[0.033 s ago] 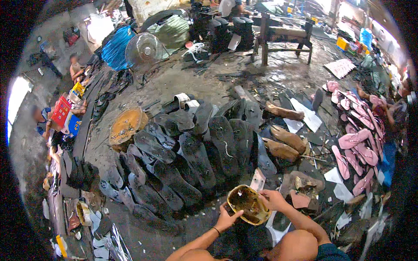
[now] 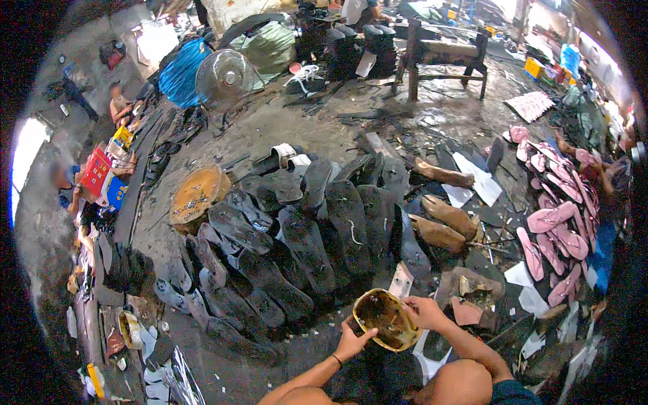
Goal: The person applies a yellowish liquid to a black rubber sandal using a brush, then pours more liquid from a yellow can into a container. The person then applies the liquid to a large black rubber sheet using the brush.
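Both hands grip the glue-stained bowl (image 2: 385, 318): left hand (image 2: 353, 341), right hand (image 2: 424, 312)

One glue bowl (image 2: 385, 318), three wooden lasts (image 2: 449, 217), one fan (image 2: 224, 77).

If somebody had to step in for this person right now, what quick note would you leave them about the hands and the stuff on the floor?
Left hand: steadies the near rim of the yellow bowl, which is dark and smeared inside.
Right hand: at the bowl's far rim, fingers dipping in; what they hold, if anything, is too small to tell.
Dark shoe soles lie fanned out in overlapping rows just beyond the bowl. Pink soles lie in a separate spread to the right.
Done: soles are laid out.
Left: cannot tell which soles have been treated.
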`<state>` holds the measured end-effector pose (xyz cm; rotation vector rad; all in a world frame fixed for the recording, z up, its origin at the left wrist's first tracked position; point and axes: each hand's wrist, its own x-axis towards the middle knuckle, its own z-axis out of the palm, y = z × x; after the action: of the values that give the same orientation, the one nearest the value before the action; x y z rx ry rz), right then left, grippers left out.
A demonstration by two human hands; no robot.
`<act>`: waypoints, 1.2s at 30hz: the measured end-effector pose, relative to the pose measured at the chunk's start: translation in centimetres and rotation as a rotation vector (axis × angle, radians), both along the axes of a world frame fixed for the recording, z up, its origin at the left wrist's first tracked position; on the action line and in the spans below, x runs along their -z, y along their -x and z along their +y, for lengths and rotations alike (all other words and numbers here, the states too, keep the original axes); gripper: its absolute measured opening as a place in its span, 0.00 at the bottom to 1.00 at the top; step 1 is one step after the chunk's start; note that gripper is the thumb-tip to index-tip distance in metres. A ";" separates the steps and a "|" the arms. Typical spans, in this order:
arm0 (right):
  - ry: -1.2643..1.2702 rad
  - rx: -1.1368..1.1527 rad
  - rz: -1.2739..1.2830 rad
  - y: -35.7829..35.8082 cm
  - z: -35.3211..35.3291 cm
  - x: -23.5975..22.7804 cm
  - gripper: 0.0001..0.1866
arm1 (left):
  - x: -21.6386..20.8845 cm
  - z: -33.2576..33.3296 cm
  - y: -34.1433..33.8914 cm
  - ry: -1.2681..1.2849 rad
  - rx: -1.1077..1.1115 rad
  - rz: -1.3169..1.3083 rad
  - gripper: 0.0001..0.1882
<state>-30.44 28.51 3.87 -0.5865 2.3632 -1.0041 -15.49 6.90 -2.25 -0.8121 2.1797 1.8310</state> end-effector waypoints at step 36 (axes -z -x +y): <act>0.043 0.115 0.244 0.7 -6.2 -54.2 0.14 | -49.7 -3.5 1.9 -0.462 -0.382 -0.193 0.51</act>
<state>-31.18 22.32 58.02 -0.6258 2.6205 -1.0899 -17.41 3.36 47.44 -1.2849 1.4682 2.1951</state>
